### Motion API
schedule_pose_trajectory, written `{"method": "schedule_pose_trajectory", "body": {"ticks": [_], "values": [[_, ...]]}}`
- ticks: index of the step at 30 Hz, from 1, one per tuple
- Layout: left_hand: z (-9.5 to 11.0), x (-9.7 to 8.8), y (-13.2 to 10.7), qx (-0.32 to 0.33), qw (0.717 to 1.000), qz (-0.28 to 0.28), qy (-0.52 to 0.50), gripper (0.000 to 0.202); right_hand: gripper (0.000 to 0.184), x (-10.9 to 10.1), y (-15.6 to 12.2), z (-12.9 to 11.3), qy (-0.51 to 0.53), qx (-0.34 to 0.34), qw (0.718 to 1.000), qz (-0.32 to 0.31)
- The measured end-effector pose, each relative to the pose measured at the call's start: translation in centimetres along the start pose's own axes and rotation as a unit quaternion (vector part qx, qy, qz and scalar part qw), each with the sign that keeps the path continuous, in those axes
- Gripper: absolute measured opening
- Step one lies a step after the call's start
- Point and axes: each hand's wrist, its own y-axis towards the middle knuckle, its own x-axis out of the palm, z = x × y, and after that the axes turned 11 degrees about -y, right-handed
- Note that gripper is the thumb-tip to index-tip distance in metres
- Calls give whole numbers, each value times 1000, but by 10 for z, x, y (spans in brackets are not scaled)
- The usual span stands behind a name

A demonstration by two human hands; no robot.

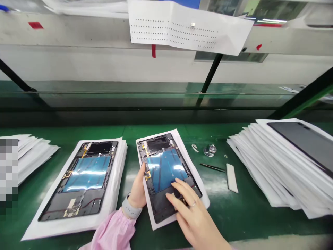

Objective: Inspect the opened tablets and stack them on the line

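My left hand [137, 187] grips the left edge of an open tablet housing [163, 166], thumb up along its side. The housing shows a shiny blue panel, yellow flex strips and a dark lower section. It lies tilted on a white sheet [194, 180]. My right hand [192, 215] rests on the housing's lower part with its fingers spread, and a ring shows on one finger. A pink sleeve [113, 231] covers my left forearm, with a grey wristband [131, 208] above it. To the left lies a similar housing [85, 175], untouched.
A black-tipped tweezers [212, 167], a white strip [232, 177] and a small metal fitting [210, 150] lie on the green bench [156, 132]. White sheets are stacked at both sides [36, 152] [260, 166], with a dark tablet panel [301, 146] on the right stack.
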Motion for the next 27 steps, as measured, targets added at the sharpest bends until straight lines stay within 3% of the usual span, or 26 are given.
{"method": "schedule_pose_trajectory", "body": {"ticks": [7,19,27], "values": [[-1,1,-1,-4,1000,-18,4,47,26,0,-10,-1,68,70,995,11],[-2,4,-1,2,1000,-10,14,52,31,7,-9,0,92,59,994,22],[-2,5,0,-3,1000,1,20,53,25,8,-10,9,85,40,996,8]]}}
